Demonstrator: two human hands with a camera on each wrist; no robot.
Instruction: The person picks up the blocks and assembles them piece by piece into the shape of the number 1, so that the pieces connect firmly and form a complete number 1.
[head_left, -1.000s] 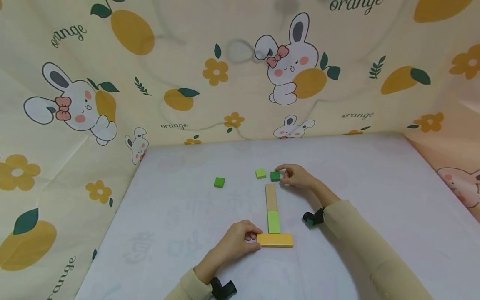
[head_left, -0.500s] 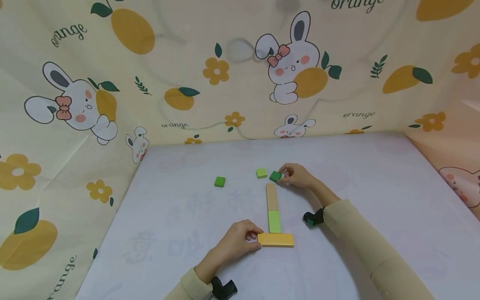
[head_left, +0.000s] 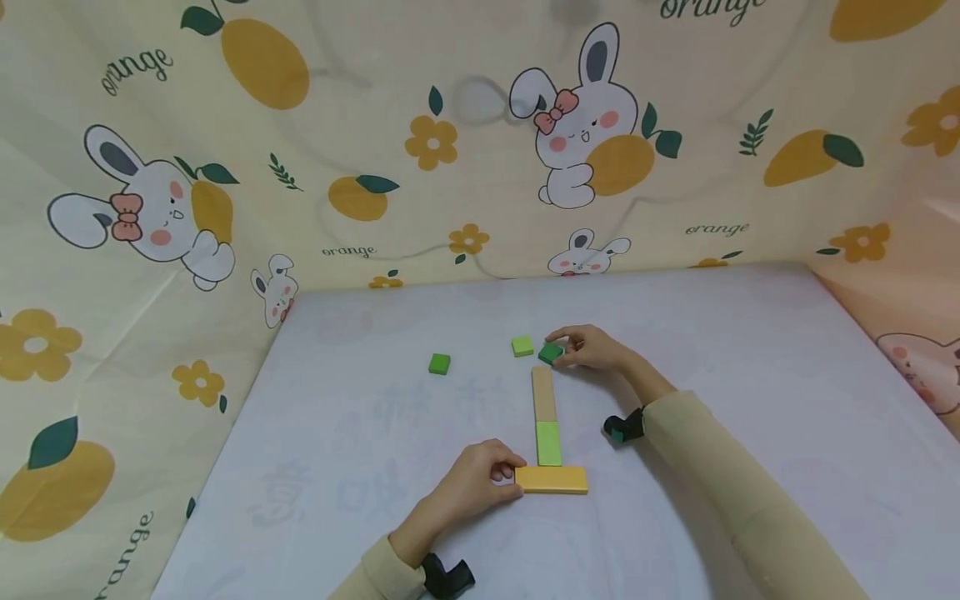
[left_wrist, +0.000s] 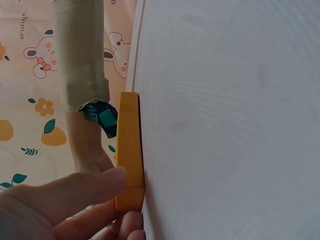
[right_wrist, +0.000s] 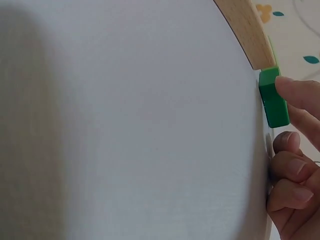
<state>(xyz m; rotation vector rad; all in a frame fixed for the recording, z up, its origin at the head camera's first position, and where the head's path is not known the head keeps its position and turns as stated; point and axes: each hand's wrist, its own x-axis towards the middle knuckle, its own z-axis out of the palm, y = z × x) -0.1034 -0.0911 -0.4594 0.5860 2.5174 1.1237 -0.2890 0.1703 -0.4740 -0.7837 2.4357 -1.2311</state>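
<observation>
My left hand [head_left: 476, 479] pinches the left end of a long yellow block [head_left: 551, 480] lying flat on the white table; the left wrist view shows the thumb on this yellow block [left_wrist: 129, 145]. Touching its far side, a light green block [head_left: 548, 443] and a plain wooden block [head_left: 543, 394] run away from me in a straight line. Just beyond the wooden block sits a small dark green block [head_left: 551, 353], turned at an angle. My right hand [head_left: 592, 348] holds this green block [right_wrist: 274, 97] between thumb and index finger, its other fingers curled.
A small light green block [head_left: 522, 346] lies just left of the dark green one. Farther left is another small green block [head_left: 438, 364]. A patterned cloth [head_left: 420, 200] with rabbits and oranges rises behind the white table [head_left: 337, 433].
The dark green block has turned from square-on to slanted under my right fingers. My index finger drew back toward the right, then reached its far edge again. The left hand stays still.
</observation>
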